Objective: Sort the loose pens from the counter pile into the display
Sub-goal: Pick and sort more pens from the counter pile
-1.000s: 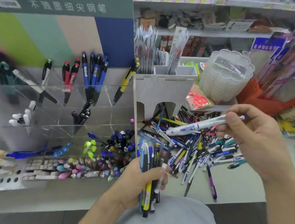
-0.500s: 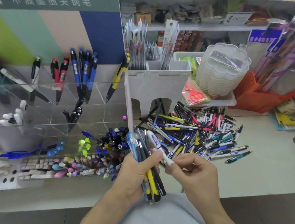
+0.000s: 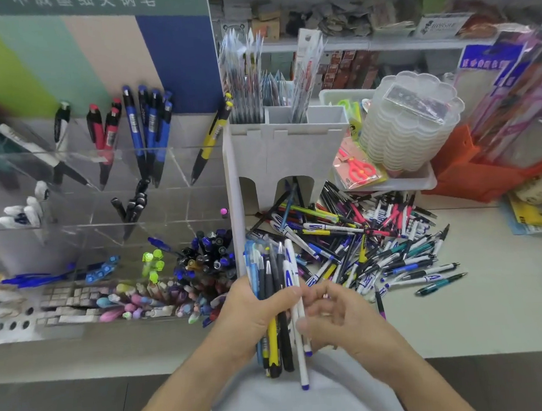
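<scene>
- surface (image 3: 466, 313): pale counter, carries everything below
- display (image 3: 100, 199): clear acrylic rack at left with tiered compartments; top row has black, red, blue and yellow pens standing tilted, lower tiers hold black pens, white caps, mixed markers
- grey holder (image 3: 288, 152): castle-shaped, just right of display, packaged refills standing in it
- stack of clear trays (image 3: 409, 123): right of holder, in a white bin; red scissors (image 3: 359, 169) packet just beside it
- pen pile (image 3: 363, 243): loose heap on surface in front of holder, right of display, mostly white/blue, some red, yellow, teal
- left hand (image 3: 255, 310): grip wrapped round a bundle of pens (image 3: 271, 289), held upright near front edge of surface, tips up
- right hand (image 3: 340, 316): thumb and fingers curled, pinching a white pen (image 3: 301, 342) at bundle's right edge; blue end points down
</scene>
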A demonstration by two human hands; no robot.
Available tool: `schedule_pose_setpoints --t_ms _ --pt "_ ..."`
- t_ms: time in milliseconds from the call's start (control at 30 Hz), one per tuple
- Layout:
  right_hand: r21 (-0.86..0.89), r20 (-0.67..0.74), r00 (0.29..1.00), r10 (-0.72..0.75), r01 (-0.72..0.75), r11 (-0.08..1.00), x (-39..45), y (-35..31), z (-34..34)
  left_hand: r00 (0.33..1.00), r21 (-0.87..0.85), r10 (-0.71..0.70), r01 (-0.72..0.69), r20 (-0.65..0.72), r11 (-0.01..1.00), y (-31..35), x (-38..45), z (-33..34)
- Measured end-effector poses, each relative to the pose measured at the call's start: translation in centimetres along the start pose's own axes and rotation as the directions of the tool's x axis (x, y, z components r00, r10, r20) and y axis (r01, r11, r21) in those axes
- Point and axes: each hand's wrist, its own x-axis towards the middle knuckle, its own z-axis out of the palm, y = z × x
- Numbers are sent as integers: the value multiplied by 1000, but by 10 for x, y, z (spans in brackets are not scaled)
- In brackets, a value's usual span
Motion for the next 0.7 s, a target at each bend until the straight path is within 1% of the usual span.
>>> schedule_pose_setpoints --t_ms 67,167,233,300,467,567,633,700 --pt "-68 13 1000 -17 18 998 4 -10 -7 994 31 -11 8 110 1000 1 -2 2" --pt "-114 -42 986 -164 158 981 11 -22 -7 959 81 4 -28 283 996 4 -5 6" --pt "-175 -67 972 -226 212 962 15 -23 -7 936 137 13 -66 353 988 6 -7 7" --pt "-212 -73 971 -228 208 955 14 -23 -10 926 150 4 -66 377 986 6 -9 7" --pt "-264 -12 982 -189 179 948 6 -21 -18 913 137 11 -73 407 988 3 -10 6" --pt "-306 -5 985 -170 161 938 5 -20 -24 934 176 -4 -64 359 982 -2 -7 6" --pt "-324 11 988 -153 148 934 3 -17 -24 951 145 -26 -20 308 989 -6 -5 3" --pt "-313 18 986 -166 164 936 1 -13 -20 954 89 -42 16 297 996 -8 -3 0"
